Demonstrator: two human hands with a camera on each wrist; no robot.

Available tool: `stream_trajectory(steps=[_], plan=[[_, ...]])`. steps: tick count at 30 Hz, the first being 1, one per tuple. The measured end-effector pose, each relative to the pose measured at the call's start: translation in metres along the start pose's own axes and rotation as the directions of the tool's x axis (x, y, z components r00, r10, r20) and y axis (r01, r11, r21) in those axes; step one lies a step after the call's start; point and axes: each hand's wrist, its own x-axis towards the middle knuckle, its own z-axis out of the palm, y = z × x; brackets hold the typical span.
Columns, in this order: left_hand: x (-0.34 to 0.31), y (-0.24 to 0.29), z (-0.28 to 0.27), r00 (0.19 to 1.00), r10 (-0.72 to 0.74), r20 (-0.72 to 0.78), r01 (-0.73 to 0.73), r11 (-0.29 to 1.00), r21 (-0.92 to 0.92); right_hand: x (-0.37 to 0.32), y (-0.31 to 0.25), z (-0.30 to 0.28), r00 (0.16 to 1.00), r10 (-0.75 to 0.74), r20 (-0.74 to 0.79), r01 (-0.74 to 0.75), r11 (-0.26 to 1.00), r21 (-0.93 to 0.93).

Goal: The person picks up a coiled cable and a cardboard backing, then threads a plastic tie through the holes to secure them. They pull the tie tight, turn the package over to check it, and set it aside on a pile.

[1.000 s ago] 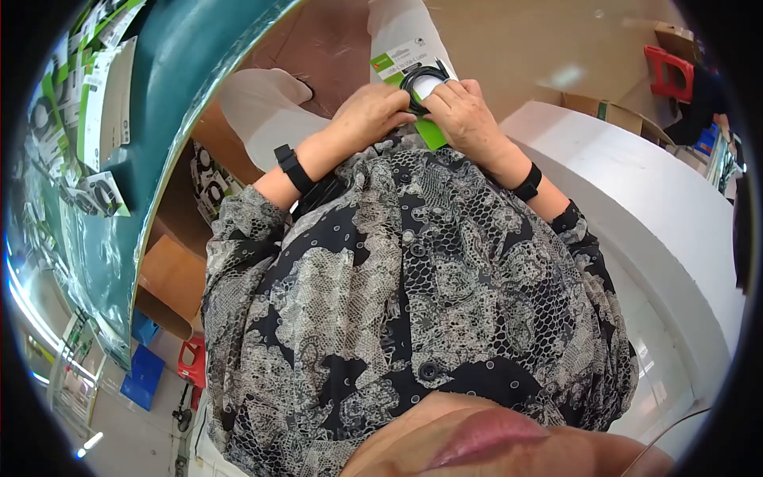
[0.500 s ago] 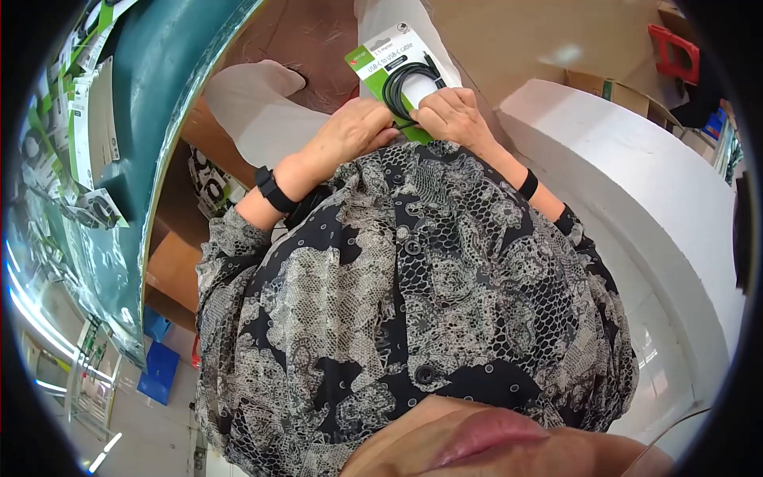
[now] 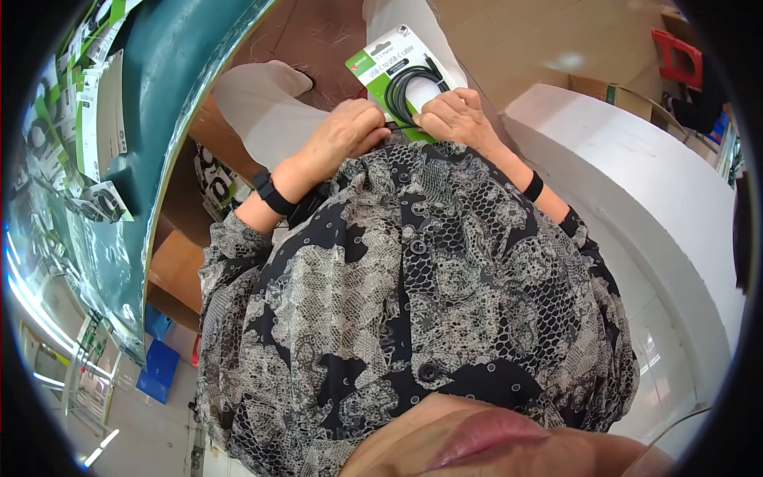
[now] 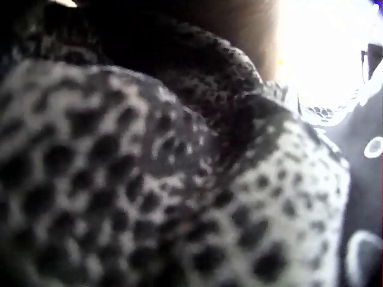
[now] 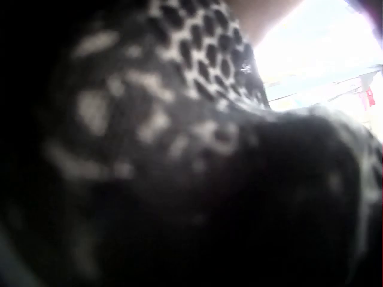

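A green and white card (image 3: 383, 54), printed as a USB-C to USB-C cable, lies tilted over the lap in the head view. Against its face is a coiled black cable (image 3: 391, 94). The left hand (image 3: 342, 133), fingers curled, pinches a dark cable end at the card's lower left. At the lower right, the right hand (image 3: 459, 119) grips the card's edge and the cable with thumb and curled fingers. A short stretch of cable runs between the hands. Both wrist views show only blurred patterned cloth; the hands are outside them.
A teal table (image 3: 171, 71) on the left carries many carded cables (image 3: 99, 119). Under it stands a cardboard box (image 3: 176, 266). A curved white surface (image 3: 620, 151) is at the right, with a red stool (image 3: 677, 60) beyond it.
The card and coil have come into fuller view between the hands. The left hand has moved left and slightly down from the coil, leaving a short stretch of cable visible.
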Motion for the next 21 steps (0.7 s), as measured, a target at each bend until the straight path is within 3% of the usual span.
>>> stream_trajectory(steps=[3,7,10,11,14,15,18,21], plan=[[0.018,0.008,-0.014,0.997,0.044,-0.066,-0.043,0.999,0.02,0.008,0.003,-0.007,0.999,-0.031,-0.036,0.03,0.999,-0.023],[0.05,0.018,-0.024,0.961,0.104,-0.257,-0.095,0.994,0.048,0.018,0.005,-0.02,0.992,-0.056,0.11,0.059,0.998,-0.028],[0.063,0.0,-0.024,0.954,0.224,0.198,-0.252,0.959,0.131,0.025,0.006,-0.021,0.987,-0.142,0.074,0.141,0.99,0.027],[0.066,-0.002,-0.025,0.954,0.226,0.199,-0.255,0.958,0.133,0.027,0.006,-0.023,0.987,-0.142,0.072,0.141,0.99,0.024],[0.073,-0.008,-0.031,0.872,0.246,0.423,-0.265,0.964,-0.014,0.037,0.009,-0.034,0.973,-0.207,0.1,0.199,0.976,0.086],[0.074,-0.004,-0.034,0.871,0.247,0.424,-0.268,0.963,-0.012,0.038,0.009,-0.036,0.973,-0.207,0.097,0.2,0.976,0.083],[0.077,0.013,-0.041,0.814,0.028,0.58,-0.133,0.981,0.14,0.042,0.011,-0.042,0.942,-0.266,0.205,0.231,0.956,0.18],[0.075,0.011,-0.042,0.882,0.119,0.456,-0.129,0.992,-0.009,0.048,0.013,-0.054,0.964,-0.214,0.158,0.17,0.952,0.253]])
